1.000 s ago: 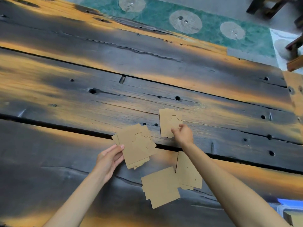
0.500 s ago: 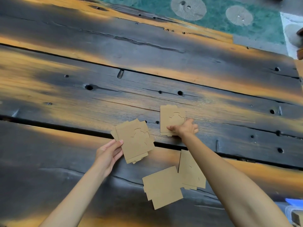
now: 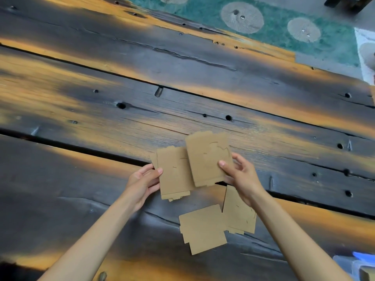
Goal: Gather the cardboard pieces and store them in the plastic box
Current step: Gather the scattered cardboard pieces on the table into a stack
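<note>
Both hands hold cardboard above the table point(image 3: 182, 82).

The left hand point(image 3: 145, 182) grips a small stack point(image 3: 174, 175); the right hand point(image 3: 240, 175) pinches one piece point(image 3: 209, 159) overlapping it. Two more pieces point(image 3: 203, 230) lie below. The box point(image 3: 357, 264) sits bottom right.

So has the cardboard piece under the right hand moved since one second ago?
Yes. The right hand has lifted the cardboard piece leftward, onto the left hand's stack, nearer the plank gap.

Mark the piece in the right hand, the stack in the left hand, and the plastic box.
right-hand piece point(image 3: 207, 157): head view, middle of face.
left-hand stack point(image 3: 174, 173): head view, top sheet.
plastic box point(image 3: 363, 258): head view, blue rim.
</note>
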The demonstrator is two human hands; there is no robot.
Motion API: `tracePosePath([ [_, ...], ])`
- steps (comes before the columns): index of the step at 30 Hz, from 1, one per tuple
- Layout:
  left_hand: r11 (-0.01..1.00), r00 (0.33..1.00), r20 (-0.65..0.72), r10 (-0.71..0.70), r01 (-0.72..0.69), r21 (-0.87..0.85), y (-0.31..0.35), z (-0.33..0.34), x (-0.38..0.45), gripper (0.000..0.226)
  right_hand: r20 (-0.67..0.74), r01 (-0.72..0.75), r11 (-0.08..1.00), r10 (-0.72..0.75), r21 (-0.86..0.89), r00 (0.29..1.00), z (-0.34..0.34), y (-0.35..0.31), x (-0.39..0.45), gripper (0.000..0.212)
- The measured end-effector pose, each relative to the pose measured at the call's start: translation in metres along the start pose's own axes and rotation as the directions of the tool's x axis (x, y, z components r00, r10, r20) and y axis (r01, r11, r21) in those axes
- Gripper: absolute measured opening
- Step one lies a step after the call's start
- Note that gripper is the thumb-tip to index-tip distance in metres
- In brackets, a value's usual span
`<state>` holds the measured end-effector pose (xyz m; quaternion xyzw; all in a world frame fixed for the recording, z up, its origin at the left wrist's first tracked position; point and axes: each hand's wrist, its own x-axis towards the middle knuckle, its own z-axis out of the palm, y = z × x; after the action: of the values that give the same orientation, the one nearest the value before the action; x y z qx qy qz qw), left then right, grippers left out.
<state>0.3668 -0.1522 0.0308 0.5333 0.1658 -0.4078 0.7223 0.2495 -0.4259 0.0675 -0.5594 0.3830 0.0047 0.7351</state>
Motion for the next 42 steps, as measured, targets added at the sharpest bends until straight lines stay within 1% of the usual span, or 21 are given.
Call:
tracePosePath([
  [2, 1.0, 0.999, 0.048, -0.008, 0.008, -0.009, -0.003, 0.004, -0.005, 0.037, 0.054, -0.011, 1.0, 0.013, -0.021, 0.998, 0.013, 0.001, -0.017, 0.027],
  [4, 0.999, 0.997, 0.071, -0.015, 0.018, -0.032, -0.006, 0.008, -0.01, 0.042, 0.066, -0.025, 0.998, 0.029, -0.063, 0.997, 0.023, 0.004, -0.029, 0.027],
  [7, 0.996, 0.994, 0.108, -0.02, 0.03, -0.086, -0.012, 0.008, -0.017, 0.047, 0.05, -0.017, 0.989, 0.024, -0.15, 0.998, 0.034, 0.009, -0.04, 0.027],
  [11, 0.989, 0.991, 0.135, -0.02, 0.039, -0.142, -0.017, 0.002, -0.026, 0.047, -0.005, 0.025, 0.974, -0.027, -0.226, 1.0, 0.044, 0.015, -0.053, 0.025],
  [13, 0.987, 0.989, 0.144, -0.025, 0.047, -0.153, -0.019, -0.001, -0.031, 0.049, -0.015, 0.049, 0.956, -0.055, -0.288, 0.998, 0.047, 0.019, -0.057, 0.025],
  [15, 0.986, 0.987, 0.158, -0.031, 0.056, -0.16, -0.02, -0.002, -0.035, 0.052, -0.03, 0.086, 0.916, -0.107, -0.392, 0.994, 0.051, 0.024, -0.061, 0.025],
  [17, 0.983, 0.986, 0.166, -0.032, 0.061, -0.173, -0.022, -0.004, -0.038, 0.052, -0.038, 0.121, 0.863, -0.16, -0.491, 0.986, 0.056, 0.028, -0.065, 0.032],
  [18, 0.982, 0.985, 0.17, -0.031, 0.062, -0.179, -0.023, -0.004, -0.04, 0.052, -0.031, 0.139, 0.865, -0.175, -0.481, 0.984, 0.058, 0.03, -0.068, 0.033],
  [20, 0.982, 0.984, 0.177, -0.028, 0.061, -0.181, -0.025, -0.006, -0.042, 0.052, -0.01, 0.152, 0.916, -0.167, -0.371, 0.986, 0.063, 0.035, -0.072, 0.037],
  [21, 0.983, 0.983, 0.181, -0.027, 0.058, -0.173, -0.025, -0.006, -0.043, 0.051, -0.016, 0.141, 0.931, -0.155, -0.336, 0.988, 0.064, 0.039, -0.072, 0.043],
  [22, 0.986, 0.983, 0.183, -0.022, 0.051, -0.158, -0.026, -0.006, -0.045, 0.05, -0.039, 0.13, 0.93, -0.153, -0.342, 0.988, 0.064, 0.042, -0.072, 0.05],
  [24, 0.992, 0.983, 0.182, -0.005, 0.028, -0.123, -0.027, -0.006, -0.047, 0.047, -0.09, 0.119, 0.896, -0.173, -0.427, 0.981, 0.065, 0.049, -0.069, 0.064],
  [26, 0.995, 0.987, 0.16, 0.008, 0.008, -0.096, -0.028, -0.004, -0.048, 0.047, -0.124, 0.125, 0.877, -0.204, -0.464, 0.971, 0.066, 0.053, -0.068, 0.067],
  [28, 0.997, 0.992, 0.13, 0.012, -0.003, -0.073, -0.031, -0.001, -0.051, 0.046, -0.148, 0.139, 0.866, -0.236, -0.48, 0.96, 0.067, 0.059, -0.071, 0.066],
  [31, 0.998, 0.997, 0.075, 0.016, -0.012, -0.057, -0.04, -0.001, -0.053, 0.036, -0.147, 0.153, 0.839, -0.266, -0.523, 0.953, 0.065, 0.069, -0.071, 0.06],
  [32, 0.999, 0.998, 0.06, 0.013, -0.01, -0.052, -0.043, -0.002, -0.053, 0.033, -0.139, 0.151, 0.83, -0.264, -0.537, 0.955, 0.064, 0.071, -0.071, 0.054],
  [35, 0.998, 1.0, 0.019, 0.011, -0.01, -0.061, -0.049, -0.011, -0.055, 0.03, -0.129, 0.16, 0.798, -0.284, -0.581, 0.95, 0.058, 0.08, -0.07, 0.027],
  [37, 0.997, 1.0, -0.025, 0.012, -0.014, -0.081, -0.051, -0.019, -0.056, 0.03, -0.123, 0.149, 0.739, -0.3, -0.658, 0.946, 0.049, 0.09, -0.071, 0.033],
  [38, 0.995, 0.999, -0.05, 0.017, -0.022, -0.092, -0.051, -0.024, -0.057, 0.029, -0.096, 0.138, 0.684, -0.292, -0.716, 0.952, 0.043, 0.095, -0.07, 0.033],
  [40, 0.993, 0.996, -0.083, 0.022, -0.031, -0.111, -0.053, -0.035, -0.06, 0.029, 0.014, 0.126, 0.519, -0.213, -0.845, 0.977, 0.028, 0.107, -0.066, 0.036],
  [42, 0.994, 0.995, -0.098, 0.018, -0.028, -0.109, -0.056, -0.045, -0.064, 0.03, 0.147, 0.164, 0.335, -0.077, -0.928, 0.986, 0.018, 0.118, -0.063, 0.053],
])
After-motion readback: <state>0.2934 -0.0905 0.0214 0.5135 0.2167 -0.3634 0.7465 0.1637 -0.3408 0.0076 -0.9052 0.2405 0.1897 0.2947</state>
